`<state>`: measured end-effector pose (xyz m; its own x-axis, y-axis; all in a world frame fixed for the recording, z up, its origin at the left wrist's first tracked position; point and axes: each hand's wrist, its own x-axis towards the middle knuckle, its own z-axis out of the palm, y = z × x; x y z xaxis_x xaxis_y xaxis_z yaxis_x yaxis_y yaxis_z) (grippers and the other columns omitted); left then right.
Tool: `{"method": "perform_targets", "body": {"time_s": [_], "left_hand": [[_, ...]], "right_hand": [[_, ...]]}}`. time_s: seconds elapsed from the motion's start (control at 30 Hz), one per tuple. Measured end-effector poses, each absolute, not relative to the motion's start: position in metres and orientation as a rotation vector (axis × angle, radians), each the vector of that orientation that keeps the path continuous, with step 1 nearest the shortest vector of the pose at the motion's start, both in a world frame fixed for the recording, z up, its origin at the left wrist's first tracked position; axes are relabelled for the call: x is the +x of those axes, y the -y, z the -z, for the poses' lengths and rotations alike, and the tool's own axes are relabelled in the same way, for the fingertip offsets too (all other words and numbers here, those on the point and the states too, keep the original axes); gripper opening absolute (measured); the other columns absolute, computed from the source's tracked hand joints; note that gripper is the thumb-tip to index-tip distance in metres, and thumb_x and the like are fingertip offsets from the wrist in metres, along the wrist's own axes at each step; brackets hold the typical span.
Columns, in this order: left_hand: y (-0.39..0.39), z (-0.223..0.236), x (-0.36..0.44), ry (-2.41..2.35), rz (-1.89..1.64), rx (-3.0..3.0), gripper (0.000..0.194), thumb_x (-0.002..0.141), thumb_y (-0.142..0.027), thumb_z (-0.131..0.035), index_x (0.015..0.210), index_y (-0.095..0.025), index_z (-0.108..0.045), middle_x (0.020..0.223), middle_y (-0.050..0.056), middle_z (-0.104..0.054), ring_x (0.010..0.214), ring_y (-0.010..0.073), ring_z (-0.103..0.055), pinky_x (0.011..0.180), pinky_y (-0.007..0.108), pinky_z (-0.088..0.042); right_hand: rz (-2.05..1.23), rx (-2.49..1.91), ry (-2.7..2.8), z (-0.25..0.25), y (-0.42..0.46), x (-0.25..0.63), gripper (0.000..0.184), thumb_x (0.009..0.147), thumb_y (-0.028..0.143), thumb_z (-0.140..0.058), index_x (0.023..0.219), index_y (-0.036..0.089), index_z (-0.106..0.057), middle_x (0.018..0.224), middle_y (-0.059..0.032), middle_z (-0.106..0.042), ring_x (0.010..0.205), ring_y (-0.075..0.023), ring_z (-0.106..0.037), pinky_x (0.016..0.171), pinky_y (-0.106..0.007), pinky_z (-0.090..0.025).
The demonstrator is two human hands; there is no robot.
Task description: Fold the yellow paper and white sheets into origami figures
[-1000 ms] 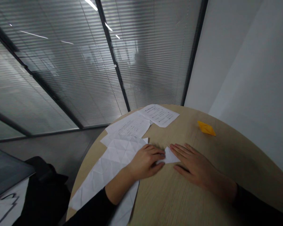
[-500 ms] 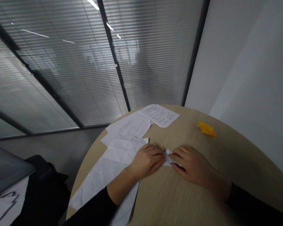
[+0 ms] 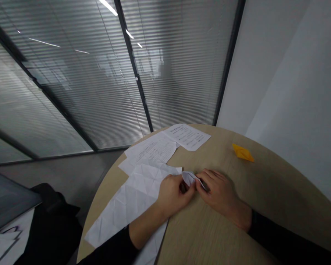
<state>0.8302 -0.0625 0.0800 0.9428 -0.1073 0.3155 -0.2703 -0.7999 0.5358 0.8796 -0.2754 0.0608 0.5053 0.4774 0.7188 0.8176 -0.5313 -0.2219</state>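
Left hand (image 3: 173, 194): back up, fingers curled inward, pinching one end of a small folded white paper (image 3: 188, 178). Right hand (image 3: 220, 192): angled inward, fingers bent, gripping the paper's other end. Paper: held between both hands, over a round pale wooden table (image 3: 253, 206). Under left wrist: creased white sheet (image 3: 143, 180). Farther off: printed sheets (image 3: 187, 137), folded orange paper (image 3: 242, 153).

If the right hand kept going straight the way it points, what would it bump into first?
The small folded white paper comes first: the right hand's fingers already seem to touch it, though depth is hard to judge from here.
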Motion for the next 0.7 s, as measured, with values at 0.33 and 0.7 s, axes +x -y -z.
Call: {"method": "perform_targets", "body": {"time_s": [0.33, 0.7], "left_hand": [[0.06, -0.08, 0.83, 0.21, -0.464, 2.488, 0.021, 0.093, -0.024, -0.073, 0.075, -0.024, -0.063, 0.064, -0.002, -0.065, 0.065, 0.0199, -0.063, 0.072, 0.033, -0.042], [0.044, -0.071, 0.837, 0.446, -0.513, 2.046, 0.006, 0.103, -0.022, -0.068, 0.109, -0.023, -0.068, 0.1, 0.004, -0.078, 0.088, 0.0212, -0.072, 0.082, 0.033, -0.056]], "right_hand": [[0.744, -2.235, 0.847, -0.053, 0.28, 0.88, 0.009, 0.101, 0.02, -0.068, 0.103, 0.028, -0.065, 0.074, 0.001, -0.072, 0.071, -0.0243, -0.072, 0.072, -0.036, -0.049], [0.394, -1.903, 0.762, -0.047, 0.29, 0.892, 0.03, 0.103, 0.017, -0.06, 0.125, 0.031, -0.076, 0.116, -0.0062, -0.088, 0.106, -0.0269, -0.084, 0.093, -0.039, -0.067]]}}
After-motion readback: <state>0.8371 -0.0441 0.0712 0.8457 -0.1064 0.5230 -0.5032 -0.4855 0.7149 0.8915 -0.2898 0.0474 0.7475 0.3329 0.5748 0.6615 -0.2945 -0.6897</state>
